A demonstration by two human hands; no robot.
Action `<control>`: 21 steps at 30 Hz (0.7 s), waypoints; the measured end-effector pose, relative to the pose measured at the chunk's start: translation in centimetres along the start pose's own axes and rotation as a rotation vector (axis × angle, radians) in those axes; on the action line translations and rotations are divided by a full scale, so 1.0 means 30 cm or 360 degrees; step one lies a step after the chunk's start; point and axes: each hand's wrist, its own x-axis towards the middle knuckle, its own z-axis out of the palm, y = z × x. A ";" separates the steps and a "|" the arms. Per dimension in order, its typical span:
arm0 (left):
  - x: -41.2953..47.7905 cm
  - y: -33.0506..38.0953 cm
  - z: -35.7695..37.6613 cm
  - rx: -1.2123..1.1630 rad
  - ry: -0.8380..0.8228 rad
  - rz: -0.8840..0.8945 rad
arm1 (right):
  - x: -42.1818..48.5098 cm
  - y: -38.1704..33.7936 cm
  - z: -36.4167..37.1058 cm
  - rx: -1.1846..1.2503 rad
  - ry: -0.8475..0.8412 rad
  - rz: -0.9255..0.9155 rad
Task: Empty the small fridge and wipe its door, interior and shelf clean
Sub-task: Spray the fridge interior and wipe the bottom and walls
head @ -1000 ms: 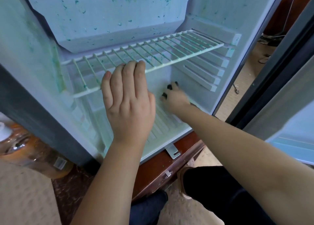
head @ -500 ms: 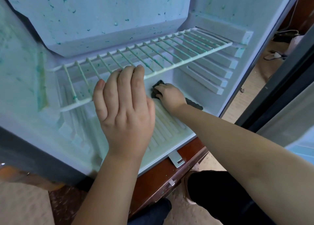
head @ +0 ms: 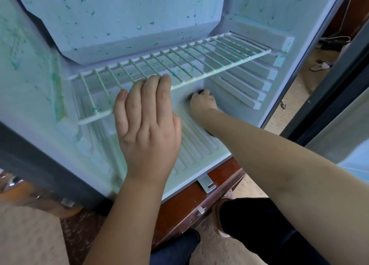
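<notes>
Small fridge [head: 119, 34], door open, standing on a reddish-brown wooden worktop [head: 185, 200]; interior pale, with green specks and smears over the far wall, the left wall and the moulded ledges on the right wall. Wire shelf [head: 179, 64], white, seated across the middle of the cavity on the side ledges, its bars flecked green, nothing lying on it. Ribbed fridge floor [head: 199, 142], streaked pale green. Left hand [head: 147, 124], back upward, fingers straight and held together, fingertips resting against the near rail of the wire shelf, nothing in its grasp. Right hand [head: 202, 102], reached in beneath the wire shelf to the far right corner of the fridge floor, fingers curled over a dark cloth [head: 198, 92] and pressing it where the floor met the far wall; only a small edge of the cloth showed past the fingertips. Fridge door [head: 339, 128], swung out at the right, its dark edge and pale inner panel partly in view. Metal hinge bracket [head: 207, 183], projecting from the near lower edge of the fridge over the worktop. Dark trouser leg [head: 259, 224] and brown shoe [head: 218, 220], on the floor just beside the worktop. Cables [head: 327, 42], on the floor at far right.
</notes>
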 end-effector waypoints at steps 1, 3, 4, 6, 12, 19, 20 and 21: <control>0.000 -0.002 -0.004 -0.0008 -0.0019 0.0001 | -0.028 0.011 0.000 0.0012 0.0017 0.0013; 0.002 -0.005 -0.013 -0.0031 -0.0055 -0.0005 | -0.105 0.049 0.003 0.0039 0.0041 0.0029; 0.002 -0.005 -0.017 -0.0047 -0.0073 -0.0012 | -0.148 0.074 0.007 0.0039 0.0050 0.0031; 0.002 -0.007 -0.029 -0.0084 -0.0118 -0.0018 | -0.244 0.131 0.013 0.0025 0.0056 0.0044; 0.007 -0.018 -0.077 -0.0208 -0.0296 -0.0009 | -0.478 0.261 0.030 -0.0035 0.0006 0.0150; -0.010 -0.023 -0.169 -0.0509 -0.0549 -0.0042 | -0.599 0.366 0.030 0.0250 -0.0296 0.0097; -0.017 -0.024 -0.184 -0.0588 -0.0577 -0.0051 | -0.609 0.369 0.017 0.0354 -0.0218 0.0025; -0.024 -0.027 -0.205 -0.0663 -0.0586 -0.0051 | -0.621 0.363 -0.001 0.0501 -0.0086 -0.0046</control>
